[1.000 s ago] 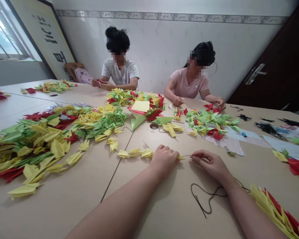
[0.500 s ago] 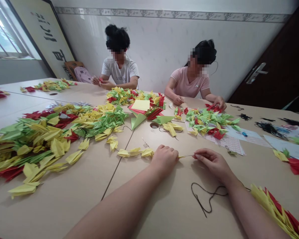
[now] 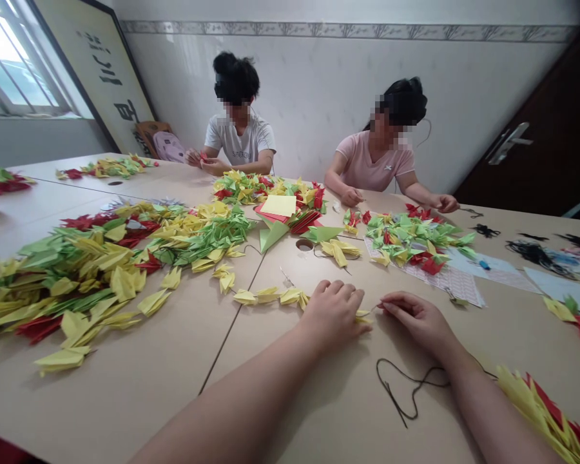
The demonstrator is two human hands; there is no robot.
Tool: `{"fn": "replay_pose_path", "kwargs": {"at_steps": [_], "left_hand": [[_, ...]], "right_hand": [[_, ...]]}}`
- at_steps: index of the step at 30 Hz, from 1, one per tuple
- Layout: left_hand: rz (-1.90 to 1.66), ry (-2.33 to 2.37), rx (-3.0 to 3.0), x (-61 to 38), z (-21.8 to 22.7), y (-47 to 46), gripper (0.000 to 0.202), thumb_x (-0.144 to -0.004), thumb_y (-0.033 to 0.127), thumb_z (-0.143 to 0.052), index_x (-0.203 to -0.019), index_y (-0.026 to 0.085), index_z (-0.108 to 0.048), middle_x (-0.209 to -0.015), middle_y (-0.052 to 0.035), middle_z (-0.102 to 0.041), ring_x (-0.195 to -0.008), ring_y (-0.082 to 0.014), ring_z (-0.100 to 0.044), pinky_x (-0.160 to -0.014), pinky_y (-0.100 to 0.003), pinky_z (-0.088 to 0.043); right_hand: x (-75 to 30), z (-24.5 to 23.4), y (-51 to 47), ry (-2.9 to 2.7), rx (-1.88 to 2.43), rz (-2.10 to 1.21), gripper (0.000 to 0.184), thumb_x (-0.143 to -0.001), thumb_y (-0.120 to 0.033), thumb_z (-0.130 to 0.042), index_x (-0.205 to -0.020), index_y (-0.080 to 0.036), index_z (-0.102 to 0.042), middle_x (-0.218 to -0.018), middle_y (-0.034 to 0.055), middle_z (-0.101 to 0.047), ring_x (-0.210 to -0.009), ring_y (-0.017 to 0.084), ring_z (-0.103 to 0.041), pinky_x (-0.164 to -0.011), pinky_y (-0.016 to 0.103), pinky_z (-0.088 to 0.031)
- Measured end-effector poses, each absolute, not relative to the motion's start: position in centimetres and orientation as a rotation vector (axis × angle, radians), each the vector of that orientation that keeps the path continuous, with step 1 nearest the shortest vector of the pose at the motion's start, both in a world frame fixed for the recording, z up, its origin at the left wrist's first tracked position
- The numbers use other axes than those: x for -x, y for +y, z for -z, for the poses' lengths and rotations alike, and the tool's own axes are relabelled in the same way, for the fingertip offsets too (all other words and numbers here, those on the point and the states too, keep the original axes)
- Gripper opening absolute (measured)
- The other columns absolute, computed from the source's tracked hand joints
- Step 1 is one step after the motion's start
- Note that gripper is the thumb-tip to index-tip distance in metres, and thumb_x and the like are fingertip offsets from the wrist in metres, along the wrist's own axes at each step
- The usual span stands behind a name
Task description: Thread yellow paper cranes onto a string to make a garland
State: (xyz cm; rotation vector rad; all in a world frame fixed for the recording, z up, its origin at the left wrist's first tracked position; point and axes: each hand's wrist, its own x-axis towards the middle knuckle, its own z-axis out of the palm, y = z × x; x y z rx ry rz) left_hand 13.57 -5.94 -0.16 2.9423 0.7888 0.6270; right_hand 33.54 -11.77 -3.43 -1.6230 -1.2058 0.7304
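My left hand rests palm-down near the table's middle, its fingers curved loosely over a yellow paper crane. Only that crane's pointed end shows between thumb and fingers. To the right, my right hand pinches a thin strand between thumb and forefinger, close to the crane's tip; whether a needle is on it is too small to tell. Several yellow cranes lie strung in a row left of my left hand. A loose dark cord curls on the table below my right hand and passes beneath that forearm.
A big heap of yellow, green and red cranes covers the left of the table. Square paper sheets lie mid-table. Two people sit opposite. Black cord bundles lie at right, and more cranes at lower right.
My left hand's fingers have loosened and spread a little over the yellow crane. The strand between my hands is shorter. Opposite, the pink-shirted person's hand has moved right to a cord. The view has shifted slightly.
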Motion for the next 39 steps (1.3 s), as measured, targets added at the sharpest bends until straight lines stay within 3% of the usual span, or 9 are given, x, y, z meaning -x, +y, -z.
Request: {"fn": "replay_pose_path", "kwargs": {"at_steps": [2, 7, 15, 18, 23, 30, 39], "left_hand": [[-0.701, 0.832, -2.934, -13.2, -1.2, -6.3, 0.053, -0.081, 0.053, -0.042, -0.117, 0.016, -0.045, -0.116, -0.0081, -0.055, -0.105, -0.0225, -0.047, -0.089, -0.038, -0.033], [-0.472, 1.028, -2.875, -7.2, -4.6, -3.7, 0.050, -0.083, 0.054, -0.034, -0.114, 0.019, -0.050, -0.113, -0.0073, -0.056, -0.106, -0.0232, -0.047, -0.091, -0.041, -0.034], [-0.560, 1.138, -2.655, 6.1, -1.5, 2.2, 0.044, -0.081, 0.050, -0.042, -0.113, 0.022, -0.054, -0.116, -0.0041, -0.056, -0.111, -0.0196, -0.045, -0.097, -0.032, -0.033], [-0.691, 1.215, -2.580, 6.6, -1.3, 2.7, 0.039, -0.086, 0.045, -0.036, -0.108, 0.021, -0.057, -0.109, -0.0040, -0.059, -0.105, -0.0184, -0.049, -0.093, -0.031, -0.036], [-0.599, 1.229, -2.568, 6.4, -0.9, 3.2, 0.035, -0.086, 0.037, -0.034, -0.096, 0.018, -0.063, -0.096, -0.0045, -0.065, -0.093, -0.0184, -0.055, -0.086, -0.031, -0.039], [-0.728, 1.363, -2.453, 6.8, -0.2, 3.5, 0.033, -0.083, 0.035, -0.039, -0.102, 0.017, -0.060, -0.102, -0.0054, -0.060, -0.097, -0.0183, -0.053, -0.089, -0.030, -0.039], [-0.621, 1.526, -2.434, 6.9, 0.7, 3.8, 0.037, -0.078, 0.039, -0.046, -0.109, 0.020, -0.056, -0.104, -0.0061, -0.053, -0.102, -0.0211, -0.050, -0.092, -0.032, -0.039]], "right_hand": [[-33.7, 3.5, -11.8, -1.218, 1.631, -0.720, 0.032, -0.063, -0.045, -0.066, -0.081, -0.018, -0.063, -0.080, 0.0081, -0.069, -0.075, 0.021, -0.065, -0.072, 0.033, -0.051], [-34.1, 3.9, -11.7, -1.161, 1.693, -0.701, 0.035, -0.063, -0.045, -0.065, -0.084, -0.017, -0.063, -0.082, 0.0091, -0.069, -0.075, 0.022, -0.064, -0.071, 0.033, -0.051], [-34.0, 3.7, -11.7, -1.081, 1.739, -0.610, 0.035, -0.059, -0.045, -0.067, -0.081, -0.017, -0.064, -0.078, 0.0077, -0.068, -0.069, 0.020, -0.063, -0.064, 0.031, -0.050], [-34.5, 3.9, -11.7, -1.005, 1.739, -0.554, 0.035, -0.059, -0.044, -0.066, -0.082, -0.017, -0.063, -0.080, 0.0070, -0.068, -0.066, 0.017, -0.061, -0.062, 0.029, -0.050], [-35.4, 4.3, -11.6, -0.816, 1.742, -0.469, 0.036, -0.054, -0.042, -0.067, -0.082, -0.020, -0.061, -0.075, 0.0022, -0.065, -0.060, 0.014, -0.058, -0.056, 0.026, -0.049], [-35.6, 4.7, -11.3, -0.736, 1.652, -0.441, 0.046, -0.053, -0.041, -0.068, -0.093, -0.023, -0.054, -0.069, -0.0006, -0.060, -0.055, 0.012, -0.055, -0.049, 0.025, -0.047], [-36.2, 5.0, -11.3, -0.669, 1.609, -0.348, 0.043, -0.056, -0.042, -0.066, -0.092, -0.023, -0.050, -0.072, -0.0019, -0.054, -0.054, 0.010, -0.050, -0.048, 0.024, -0.045]]}}
